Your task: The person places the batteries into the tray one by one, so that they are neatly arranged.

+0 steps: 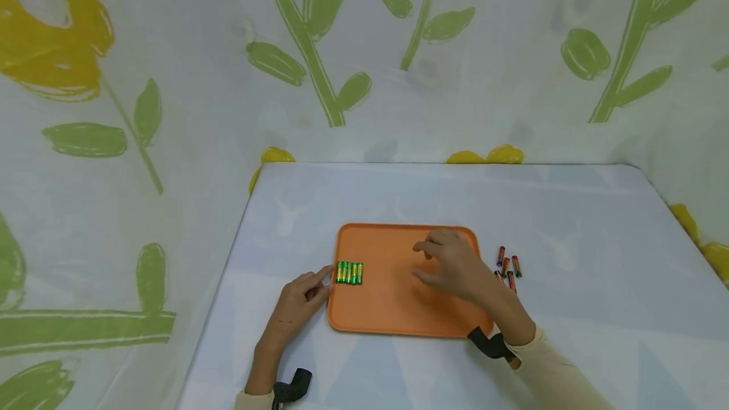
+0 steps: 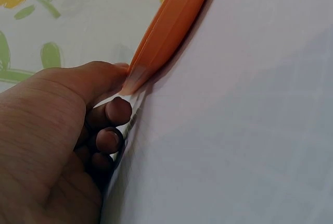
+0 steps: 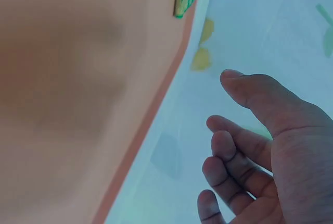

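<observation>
Several green batteries (image 1: 350,273) lie side by side in a row at the left end of an orange tray (image 1: 387,315); part of the row also shows at the top of the right wrist view. With fingertips at the tray's left edge, my left hand (image 1: 299,305) rests beside it. In the left wrist view the thumb touches the tray's rim (image 2: 169,31) and the other fingers bend loosely. Over the tray's right half hovers my right hand (image 1: 455,267), its thumb and fingers apart and nothing between them.
Several red and black batteries (image 1: 505,266) lie loose on the table to the right of the tray, partly behind the right forearm. The table (image 1: 598,258) has a pale patterned cover. Behind it hangs a flower-printed cloth (image 1: 484,93).
</observation>
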The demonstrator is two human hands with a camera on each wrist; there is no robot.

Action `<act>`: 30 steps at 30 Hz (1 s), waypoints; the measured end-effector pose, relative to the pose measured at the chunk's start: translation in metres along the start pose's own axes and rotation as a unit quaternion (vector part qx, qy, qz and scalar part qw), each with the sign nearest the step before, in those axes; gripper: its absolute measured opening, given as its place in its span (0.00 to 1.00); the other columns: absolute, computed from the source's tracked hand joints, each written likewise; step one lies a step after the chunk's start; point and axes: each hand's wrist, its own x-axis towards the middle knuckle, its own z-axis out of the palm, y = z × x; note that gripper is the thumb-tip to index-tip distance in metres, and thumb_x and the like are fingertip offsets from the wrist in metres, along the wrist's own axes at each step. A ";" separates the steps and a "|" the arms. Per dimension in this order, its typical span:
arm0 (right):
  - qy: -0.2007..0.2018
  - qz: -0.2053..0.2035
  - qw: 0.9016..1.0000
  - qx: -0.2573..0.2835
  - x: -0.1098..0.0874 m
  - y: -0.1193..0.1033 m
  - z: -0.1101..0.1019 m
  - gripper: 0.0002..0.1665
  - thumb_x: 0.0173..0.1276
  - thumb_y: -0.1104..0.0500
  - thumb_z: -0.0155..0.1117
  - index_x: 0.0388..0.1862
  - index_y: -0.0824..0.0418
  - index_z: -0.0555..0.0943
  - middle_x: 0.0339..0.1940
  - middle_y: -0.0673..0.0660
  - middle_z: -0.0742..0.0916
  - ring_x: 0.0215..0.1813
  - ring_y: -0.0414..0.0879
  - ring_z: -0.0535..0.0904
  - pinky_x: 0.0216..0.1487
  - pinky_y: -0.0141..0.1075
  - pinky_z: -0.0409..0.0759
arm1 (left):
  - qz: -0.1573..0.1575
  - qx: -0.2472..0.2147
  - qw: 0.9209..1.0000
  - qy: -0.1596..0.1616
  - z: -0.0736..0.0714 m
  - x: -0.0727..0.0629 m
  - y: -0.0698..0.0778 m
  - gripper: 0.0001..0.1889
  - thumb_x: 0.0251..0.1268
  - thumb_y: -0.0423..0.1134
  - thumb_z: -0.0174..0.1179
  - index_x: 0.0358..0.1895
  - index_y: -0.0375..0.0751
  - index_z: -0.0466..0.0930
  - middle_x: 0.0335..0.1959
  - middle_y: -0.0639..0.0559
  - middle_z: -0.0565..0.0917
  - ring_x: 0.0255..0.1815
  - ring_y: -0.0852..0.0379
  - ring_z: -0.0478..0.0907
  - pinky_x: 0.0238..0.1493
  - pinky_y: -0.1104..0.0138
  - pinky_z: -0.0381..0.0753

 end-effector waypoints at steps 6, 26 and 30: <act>-0.011 0.030 0.999 0.001 -0.024 0.018 -0.017 0.20 0.56 0.57 0.80 0.46 0.61 0.84 0.32 0.50 0.77 0.40 0.44 0.70 0.48 0.48 0.65 | 0.002 0.005 1.000 -0.004 -0.001 0.000 -0.001 0.22 0.69 0.41 0.66 0.66 0.50 0.80 0.25 0.64 0.73 0.25 0.64 0.65 0.26 0.70 0.68; -0.012 0.059 0.996 -0.059 -0.086 0.071 -0.036 0.18 0.53 0.61 0.81 0.43 0.61 0.86 0.32 0.49 0.77 0.38 0.46 0.70 0.42 0.50 0.66 | 0.004 0.009 1.000 0.005 -0.002 -0.001 0.000 0.23 0.67 0.40 0.67 0.65 0.48 0.80 0.26 0.63 0.72 0.24 0.64 0.65 0.26 0.70 0.68; -0.041 0.091 0.993 -0.057 -0.096 0.076 -0.041 0.21 0.53 0.59 0.81 0.45 0.61 0.85 0.36 0.50 0.78 0.41 0.48 0.71 0.46 0.55 0.66 | 0.006 0.006 1.000 0.001 0.000 0.000 0.001 0.23 0.68 0.40 0.67 0.65 0.48 0.80 0.26 0.63 0.72 0.24 0.64 0.64 0.26 0.70 0.67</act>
